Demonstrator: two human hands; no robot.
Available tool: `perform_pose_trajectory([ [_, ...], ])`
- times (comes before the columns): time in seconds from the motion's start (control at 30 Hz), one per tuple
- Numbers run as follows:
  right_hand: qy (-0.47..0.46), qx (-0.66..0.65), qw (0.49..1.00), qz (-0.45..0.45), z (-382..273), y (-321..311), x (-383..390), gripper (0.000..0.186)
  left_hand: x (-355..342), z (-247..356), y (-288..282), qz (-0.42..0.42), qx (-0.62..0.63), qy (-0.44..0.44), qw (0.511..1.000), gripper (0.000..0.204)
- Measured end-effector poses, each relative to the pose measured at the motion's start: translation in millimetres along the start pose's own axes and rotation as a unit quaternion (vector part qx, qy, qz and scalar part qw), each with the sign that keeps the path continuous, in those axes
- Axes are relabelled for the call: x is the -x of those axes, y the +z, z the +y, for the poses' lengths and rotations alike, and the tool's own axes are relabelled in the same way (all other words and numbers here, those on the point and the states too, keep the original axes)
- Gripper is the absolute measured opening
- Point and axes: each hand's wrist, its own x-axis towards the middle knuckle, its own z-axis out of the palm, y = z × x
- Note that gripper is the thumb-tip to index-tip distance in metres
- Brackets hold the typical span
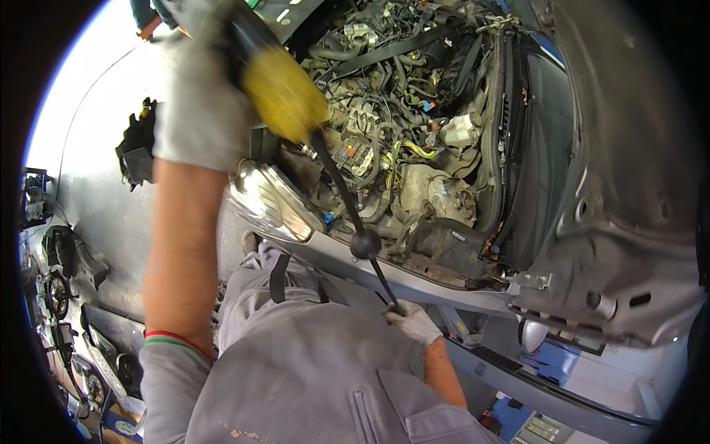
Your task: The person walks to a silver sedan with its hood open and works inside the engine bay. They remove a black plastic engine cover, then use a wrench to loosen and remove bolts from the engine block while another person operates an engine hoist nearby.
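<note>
Grey workshop floor [111, 237] fills the far left, turning bright white toward ten o'clock. Loose dark parts [63, 255] and machinery lie along the rim between eight and nine o'clock. At ten o'clock sits a ragged black piece [137, 152], and near half past ten, at the upper edge, shows part of another person's hand [151, 28].

Also at ten o'clock, closer in, is the wearer's left hand [203, 111], in a whitish glove, with a striped wristband [177, 340] farther down the forearm. It is blurred, but seems closed around the black end of a yellow-and-black tool [285, 92], which lies at eleven o'clock and slants down toward the middle. A clear headlight [274, 201] shows just beyond the glove, toward nine o'clock.

From the tool's yellow end a black cord [339, 181] runs through the centre, carrying a black ball [365, 243], down to five o'clock. There the right hand [414, 323], gloved too, has its fingers clamped on the cord's thin lower end.

An exposed engine bay [403, 126], crowded with wiring and hoses, spreads from twelve to two o'clock. Farther right, a pale side mirror [532, 335] sits at four o'clock, and a bare metal hood [629, 200] stands open around three.
</note>
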Motion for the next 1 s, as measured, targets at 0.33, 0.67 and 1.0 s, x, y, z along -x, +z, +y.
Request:
perform_pose_trajectory([
  [0.33, -0.131, -0.578, 0.755, 0.281, -51.9, -116.5, -18.6, 0.046, -126.9, -24.5, 61.1, 0.014, -0.09, 0.014, 0.996, 0.036],
  [0.67, -0.303, -0.19, 0.859, 0.366, -269.3, -153.3, -96.2, 0.081, -19.5, -87.5, 219.6, -0.176, 0.081, -0.264, 0.945, 0.04],
  [1.0, -0.228, 0.097, 0.89, 0.384, -321.4, -205.2, -141.5, 0.085, -63.6, -141.0, 243.0, -0.209, 0.088, -0.183, 0.957, 0.021],
])
